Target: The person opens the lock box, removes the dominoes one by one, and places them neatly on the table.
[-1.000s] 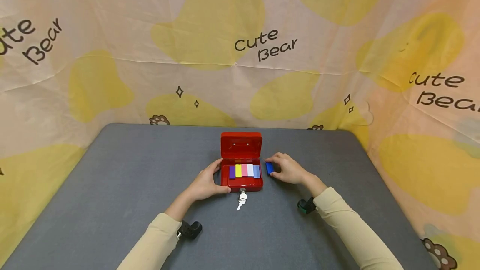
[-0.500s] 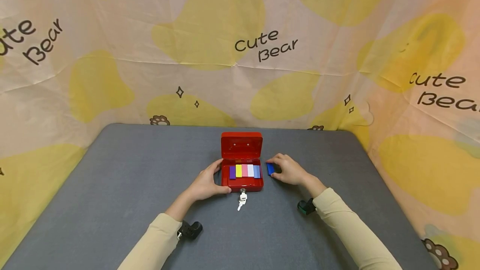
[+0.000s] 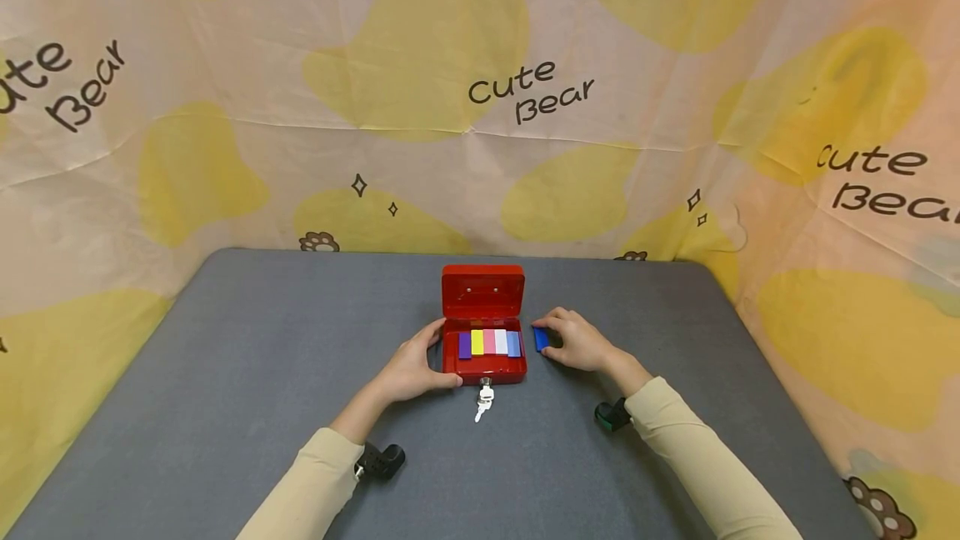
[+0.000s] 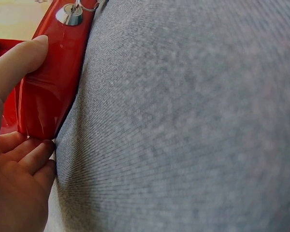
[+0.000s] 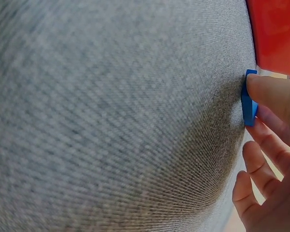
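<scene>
We see the left hand [image 3: 408,367] grip the red box [image 3: 506,376] at its left side. Just right of the box, apart from it, the blue block [image 3: 540,340] runs near to far, pinched endwise by the nearer right hand [image 3: 581,342]; we can't tell whether it touches the table [image 3: 225,390].

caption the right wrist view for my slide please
A right hand pinches a blue block near a red box on a grey tabletop.
</scene>
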`<state>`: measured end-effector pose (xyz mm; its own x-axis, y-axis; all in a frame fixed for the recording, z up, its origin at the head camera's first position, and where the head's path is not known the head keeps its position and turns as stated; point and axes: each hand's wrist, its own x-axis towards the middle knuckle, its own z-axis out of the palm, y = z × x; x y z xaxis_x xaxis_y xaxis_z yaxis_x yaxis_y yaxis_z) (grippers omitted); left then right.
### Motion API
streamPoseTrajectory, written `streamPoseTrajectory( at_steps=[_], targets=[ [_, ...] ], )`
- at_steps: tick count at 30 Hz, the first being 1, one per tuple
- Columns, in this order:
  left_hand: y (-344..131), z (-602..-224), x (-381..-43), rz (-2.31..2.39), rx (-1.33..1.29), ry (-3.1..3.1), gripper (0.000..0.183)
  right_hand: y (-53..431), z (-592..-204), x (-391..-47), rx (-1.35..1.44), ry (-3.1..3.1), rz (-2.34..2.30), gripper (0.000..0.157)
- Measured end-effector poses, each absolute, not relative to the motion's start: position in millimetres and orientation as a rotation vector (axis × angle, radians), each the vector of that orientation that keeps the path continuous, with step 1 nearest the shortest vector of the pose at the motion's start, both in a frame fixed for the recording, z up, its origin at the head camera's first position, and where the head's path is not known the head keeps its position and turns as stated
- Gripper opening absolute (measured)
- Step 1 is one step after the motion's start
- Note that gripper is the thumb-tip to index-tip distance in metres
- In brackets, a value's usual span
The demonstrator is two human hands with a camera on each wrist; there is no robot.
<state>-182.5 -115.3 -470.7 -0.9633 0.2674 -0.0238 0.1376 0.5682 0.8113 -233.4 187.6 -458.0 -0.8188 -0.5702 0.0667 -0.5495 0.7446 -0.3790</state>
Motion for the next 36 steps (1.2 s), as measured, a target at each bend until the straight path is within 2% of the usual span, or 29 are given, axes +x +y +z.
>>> streamPoseTrajectory(
  at_steps=[15,36],
  targets=[
    [-114,-470,-182,1.341,0.332,2.663,0.095,190,-458,-236,-0.947,2.868,-0.610,0.042],
    [-115,-469,-182,1.350,0.353,2.656,0.094,179,-441,-231,-0.984,2.927,-0.860,0.033]
  ],
)
